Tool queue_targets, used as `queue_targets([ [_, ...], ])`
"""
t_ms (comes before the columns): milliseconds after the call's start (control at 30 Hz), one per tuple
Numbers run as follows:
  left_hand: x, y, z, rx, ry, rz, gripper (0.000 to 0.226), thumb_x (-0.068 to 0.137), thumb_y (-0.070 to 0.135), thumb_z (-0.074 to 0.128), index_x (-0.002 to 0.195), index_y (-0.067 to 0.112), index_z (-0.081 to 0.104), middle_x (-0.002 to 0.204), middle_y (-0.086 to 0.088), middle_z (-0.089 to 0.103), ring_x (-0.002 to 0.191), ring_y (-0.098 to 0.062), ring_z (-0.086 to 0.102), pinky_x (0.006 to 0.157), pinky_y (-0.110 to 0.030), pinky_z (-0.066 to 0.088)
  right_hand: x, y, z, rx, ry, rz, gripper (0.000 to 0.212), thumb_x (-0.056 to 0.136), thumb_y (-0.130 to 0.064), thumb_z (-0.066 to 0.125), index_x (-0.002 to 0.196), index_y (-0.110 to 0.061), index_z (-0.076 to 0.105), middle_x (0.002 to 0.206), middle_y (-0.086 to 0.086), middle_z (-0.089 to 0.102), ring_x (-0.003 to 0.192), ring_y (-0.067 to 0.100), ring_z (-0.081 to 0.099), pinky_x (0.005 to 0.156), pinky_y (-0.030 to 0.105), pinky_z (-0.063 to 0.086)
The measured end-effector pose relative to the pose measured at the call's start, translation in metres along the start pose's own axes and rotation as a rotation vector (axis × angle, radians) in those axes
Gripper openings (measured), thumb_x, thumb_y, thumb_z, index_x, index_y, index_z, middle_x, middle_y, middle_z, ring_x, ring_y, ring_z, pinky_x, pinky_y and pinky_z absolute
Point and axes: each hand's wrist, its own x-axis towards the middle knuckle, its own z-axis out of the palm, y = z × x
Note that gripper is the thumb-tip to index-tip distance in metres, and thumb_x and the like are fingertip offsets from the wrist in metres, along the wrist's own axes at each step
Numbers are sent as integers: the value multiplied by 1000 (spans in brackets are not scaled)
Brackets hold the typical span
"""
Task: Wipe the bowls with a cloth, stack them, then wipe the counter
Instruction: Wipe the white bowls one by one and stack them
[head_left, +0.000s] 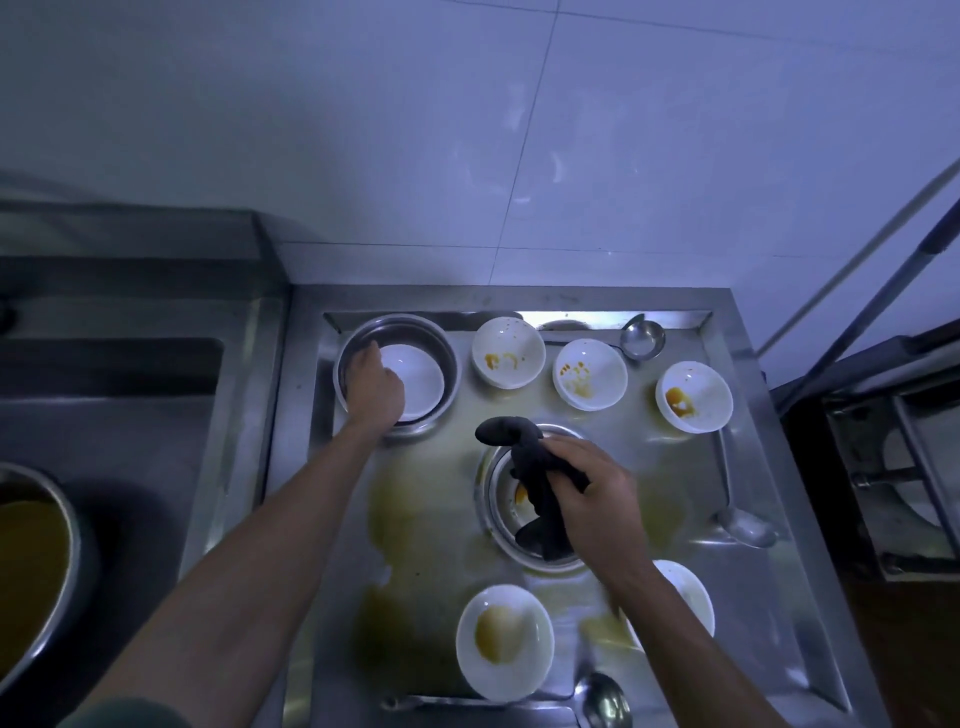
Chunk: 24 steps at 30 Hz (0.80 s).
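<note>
Your right hand (592, 488) is gripping the dark cloth (535, 483), fingers closed around its middle, both ends hanging loose over the round recessed opening (524, 551) in the middle of the desk (441, 525). Your left hand (375, 387) is reaching into the steel basin (451, 364) at the back left, fingers curled at the rim of the clean-looking white bowl (415, 379) sitting inside; I can't tell whether that grip is closed on the bowl or just resting on it.

Step in hand, by my read: you're placing a wiped bowl in the basin to begin the stack, early in the task. Five bowls are waiting dirty: back-row bowl (508, 352), second back bowl (589, 374), far-right bowl (693, 397), all with orange smears, plus the near bowl (504, 642) with a brown puddle and another bowl (685, 592) partly hidden under your right forearm.

Next move probably calls for letting go with the left, picking one dirty bowl, bringing the cloth to it.

Watch out: yellowish spill is spreading across the desk around the opening, so bowl bottoms may be slippery. Ladles are lying around: back ladle (642, 338), right ladle (745, 525), front ladle (602, 701). They'll be getting in the way of the later desk wipe. A pot of brown liquid (31, 561) is sitting well off to the left.
</note>
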Motion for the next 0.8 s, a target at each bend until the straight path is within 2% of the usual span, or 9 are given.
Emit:
queue_targets([
  [100,4,-2,10,-28,-6,-43,61,100,8,40,159,6,27,160,-15,36,147,-33,33,120,-46,30,9,17,-10,-22,-25,1,42,81,6,67,106,-26,77,110,-20,72,106,4,66,94,30,52],
  [233,2,0,23,175,125,39,61,98,18,51,155,6,35,159,-17,38,147,-38,32,121,-49,26,26,30,-25,14,-21,10,40,81,10,65,104,-21,78,106,-21,72,100,-4,64,89,14,48],
  [333,-17,32,35,299,274,430,44,94,17,51,136,5,58,141,-17,57,131,-40,50,109,-51,39,40,42,-38,20,-20,24,38,82,9,64,106,-18,77,106,-15,72,98,-9,62,85,8,44],
  [367,-23,44,42,302,262,575,38,93,17,51,127,6,63,132,-15,63,123,-38,55,104,-50,43,44,46,-42,41,-15,36,38,83,9,64,107,-18,77,106,-15,72,98,-10,62,85,6,42],
  [433,-35,71,57,329,77,728,34,96,20,52,126,9,65,128,-12,66,119,-32,58,103,-47,44,49,52,-51,77,-4,59,39,84,9,64,107,-20,76,107,-16,72,100,-8,62,86,6,42],
  [500,-38,90,77,468,-164,736,45,95,29,46,132,9,63,134,-12,63,124,-33,55,108,-46,40,50,58,-62,115,15,88,41,84,7,64,103,-28,75,104,-19,72,100,-3,64,85,9,43],
  [567,-34,96,96,710,-277,724,51,93,33,43,138,12,56,142,-11,57,130,-31,49,111,-45,36,49,62,-73,143,36,133,48,85,6,64,100,-39,71,101,-23,71,97,0,65,83,13,45],
  [700,-24,94,110,891,-263,667,45,96,20,49,141,14,54,150,-6,50,135,-28,43,112,-43,34,41,74,-92,167,2,175,60,92,1,61,134,-41,54,108,-27,66,99,0,64,83,9,45],
  [800,-32,97,103,760,-196,561,35,99,20,48,132,15,60,137,-10,61,122,-31,54,103,-42,42,36,77,-103,108,-14,99,63,93,5,59,135,-42,50,117,-27,60,112,-3,58,93,9,40],
])
